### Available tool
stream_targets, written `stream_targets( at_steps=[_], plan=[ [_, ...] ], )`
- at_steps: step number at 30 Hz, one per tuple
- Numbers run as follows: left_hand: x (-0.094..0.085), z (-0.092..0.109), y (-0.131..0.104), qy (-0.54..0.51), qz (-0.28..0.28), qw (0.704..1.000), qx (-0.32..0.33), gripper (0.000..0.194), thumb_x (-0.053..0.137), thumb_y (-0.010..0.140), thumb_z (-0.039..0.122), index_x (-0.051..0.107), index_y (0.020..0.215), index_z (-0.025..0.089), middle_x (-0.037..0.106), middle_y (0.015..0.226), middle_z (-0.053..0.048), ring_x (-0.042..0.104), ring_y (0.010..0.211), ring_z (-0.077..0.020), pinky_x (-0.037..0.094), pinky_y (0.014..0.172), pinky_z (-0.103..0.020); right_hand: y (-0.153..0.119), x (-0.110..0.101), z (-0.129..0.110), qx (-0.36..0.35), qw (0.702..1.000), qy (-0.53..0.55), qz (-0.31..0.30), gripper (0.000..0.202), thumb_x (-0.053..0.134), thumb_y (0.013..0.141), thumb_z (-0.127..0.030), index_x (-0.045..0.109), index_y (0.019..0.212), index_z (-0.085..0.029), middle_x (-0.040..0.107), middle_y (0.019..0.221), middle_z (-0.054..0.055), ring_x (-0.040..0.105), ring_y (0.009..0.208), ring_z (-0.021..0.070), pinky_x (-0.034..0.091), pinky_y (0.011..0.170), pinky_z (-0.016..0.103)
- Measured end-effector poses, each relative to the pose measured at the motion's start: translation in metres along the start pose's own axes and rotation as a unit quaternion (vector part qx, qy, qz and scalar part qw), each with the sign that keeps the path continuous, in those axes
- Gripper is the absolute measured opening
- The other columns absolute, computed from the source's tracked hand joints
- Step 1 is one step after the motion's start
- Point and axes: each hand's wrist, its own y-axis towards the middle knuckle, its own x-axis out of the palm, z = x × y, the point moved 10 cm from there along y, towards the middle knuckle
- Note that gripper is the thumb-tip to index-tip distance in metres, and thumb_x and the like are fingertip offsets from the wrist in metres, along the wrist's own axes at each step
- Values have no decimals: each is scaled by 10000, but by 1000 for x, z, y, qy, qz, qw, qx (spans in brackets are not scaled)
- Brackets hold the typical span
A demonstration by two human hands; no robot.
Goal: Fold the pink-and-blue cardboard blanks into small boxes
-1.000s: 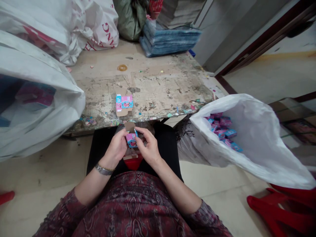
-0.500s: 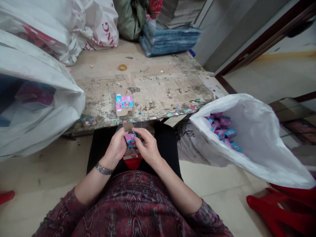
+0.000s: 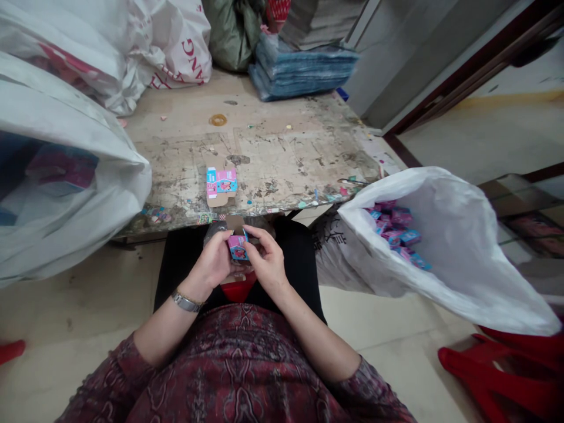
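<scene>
Over my lap, just below the table's front edge, a small pink and blue box (image 3: pixel 238 247) is held between both hands, its brown cardboard flap standing up at the far end. My left hand (image 3: pixel 212 259) grips the box from the left side. On the right, my right hand (image 3: pixel 267 258) pinches its side with thumb and fingers, near a blue edge panel. A flat, unfolded pink and blue box (image 3: pixel 221 183) with brown flaps lies on the worn table (image 3: pixel 282 153), close to the front edge.
An open white sack (image 3: pixel 458 247) at the right holds several small boxes (image 3: pixel 396 226). Another open white bag (image 3: pixel 123 188) stands left. Blue wrapped stacks (image 3: pixel 304 67), a green bag (image 3: pixel 233 35) and a yellow ring (image 3: pixel 217 120) are on the table. A red stool (image 3: pixel 493 376) stands lower right.
Both hands and the held box have shifted slightly right. The box's raised flap has moved with it. The flat box on the table has stayed in place.
</scene>
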Motion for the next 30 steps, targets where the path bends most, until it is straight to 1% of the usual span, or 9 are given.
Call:
stream_targets(
  at_steps=[6,10,14,17,20,22,24,28,30],
  plan=[
    [-2,5,-4,10,-20,1000,10,166,613,817,285,656,938,180,710,830,-61,677,725,-221,601,672,-409,1,-1,-7,-30,999,-21,-11,299,581,886,-215,730,1139,-267,732,1096,58,685,1009,194,577,777,304],
    [-6,8,-5,13,3,1000,18,134,618,800,257,650,901,174,700,800,-50,666,720,-204,597,685,-386,2,2,-14,-50,997,-36,-37,287,564,907,-209,725,1136,-270,733,1107,59,689,993,189,572,736,297],
    [-15,11,-4,6,47,998,39,92,636,751,235,624,824,179,682,757,-23,639,676,-172,572,642,-324,2,5,-23,-81,994,-51,-58,234,551,933,-210,731,1073,-260,737,1065,64,688,999,197,569,844,351],
    [-15,14,-4,6,49,997,65,125,671,702,206,617,814,189,665,739,6,612,651,-150,538,605,-278,2,4,-27,-93,992,-56,-58,184,556,951,-252,737,982,-245,739,994,65,690,978,206,553,900,383],
    [-7,19,-7,22,19,994,104,173,702,681,196,655,848,188,669,776,13,601,677,-135,525,637,-260,2,1,-20,-64,996,-53,-38,176,559,944,-288,719,891,-238,729,943,58,686,948,209,554,876,371],
    [-3,22,-9,51,11,991,125,200,710,685,213,682,881,187,681,818,-1,609,716,-145,522,662,-264,3,-1,-7,-13,999,-33,-21,136,576,921,-304,685,883,-231,711,904,44,680,863,192,563,807,340],
    [-3,25,-12,91,28,985,143,249,711,687,236,702,932,190,698,870,-24,626,776,-174,512,662,-268,3,-3,10,48,999,3,-1,108,615,874,-313,645,934,-229,687,878,23,665,794,171,563,736,303],
    [-2,35,-18,165,55,966,190,331,710,670,246,727,996,193,716,978,-47,633,907,-211,499,712,-269,5,0,27,104,991,83,-7,399,657,796,-279,585,1187,-243,679,884,-6,668,801,158,565,732,283],
    [-1,38,-19,188,52,959,208,338,720,665,249,730,998,195,710,1018,-40,624,955,-210,498,763,-272,7,4,26,106,988,102,-37,414,641,798,-252,606,1210,-246,707,925,0,680,842,162,568,788,299]
  ],
)
